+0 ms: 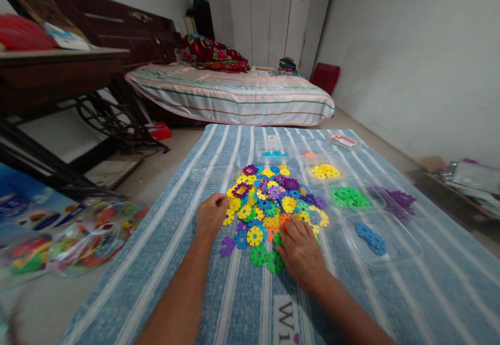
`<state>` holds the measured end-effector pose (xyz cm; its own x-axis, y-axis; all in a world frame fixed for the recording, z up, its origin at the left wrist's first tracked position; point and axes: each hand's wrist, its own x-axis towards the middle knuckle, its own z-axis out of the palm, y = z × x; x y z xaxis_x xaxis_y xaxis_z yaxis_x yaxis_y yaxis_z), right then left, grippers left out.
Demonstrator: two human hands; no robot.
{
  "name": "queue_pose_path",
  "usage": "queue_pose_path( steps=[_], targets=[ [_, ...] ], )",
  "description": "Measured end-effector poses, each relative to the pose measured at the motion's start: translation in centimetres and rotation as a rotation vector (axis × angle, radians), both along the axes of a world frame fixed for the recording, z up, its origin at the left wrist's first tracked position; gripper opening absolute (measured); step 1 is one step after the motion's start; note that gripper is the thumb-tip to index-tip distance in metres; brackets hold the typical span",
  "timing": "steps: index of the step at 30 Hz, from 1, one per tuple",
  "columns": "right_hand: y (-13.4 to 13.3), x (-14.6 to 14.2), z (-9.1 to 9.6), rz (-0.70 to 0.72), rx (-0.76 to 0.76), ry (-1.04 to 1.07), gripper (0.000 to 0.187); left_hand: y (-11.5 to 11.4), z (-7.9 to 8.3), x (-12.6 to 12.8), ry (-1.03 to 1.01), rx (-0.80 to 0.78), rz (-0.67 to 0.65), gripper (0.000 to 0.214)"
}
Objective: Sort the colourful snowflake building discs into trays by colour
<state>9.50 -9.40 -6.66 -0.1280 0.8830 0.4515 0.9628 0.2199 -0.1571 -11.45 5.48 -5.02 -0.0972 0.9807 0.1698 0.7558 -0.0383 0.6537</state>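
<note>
A heap of flower-shaped plastic discs (pixel 269 204) in yellow, blue, purple, green and orange lies on the striped cloth. At the heap's left edge is my left hand (pixel 213 215), closed with fingers curled in; whatever it may hold is hidden. My right hand (pixel 301 246) rests over the near right part of the heap, thumb apart from the fingers. Its fingertips touch the discs by an orange disc (pixel 285 220). Two green discs (pixel 258 255) lie close to its thumb. A purple disc (pixel 227 246) sits at the heap's near left corner.
Clear tubs to the right hold yellow discs (pixel 325 171), green discs (pixel 350 197), purple discs (pixel 396 202) and blue discs (pixel 370 239). Behind the heap is a tub with blue discs (pixel 274 154). Bags of colourful pieces (pixel 97 241) lie left; a bed (pixel 242 98) stands beyond.
</note>
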Motion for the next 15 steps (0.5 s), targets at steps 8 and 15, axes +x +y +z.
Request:
queue_pose_path(
  steps=[8,15],
  targets=[
    [0.1,0.3,-0.6,0.071,0.195,0.062,0.013,0.0,0.1,0.0,-0.018,-0.027,0.010,0.027],
    [0.2,1.2,0.9,0.113,0.305,0.161,0.015,0.2,0.0,-0.1,-0.005,-0.018,0.009,0.026]
  ],
)
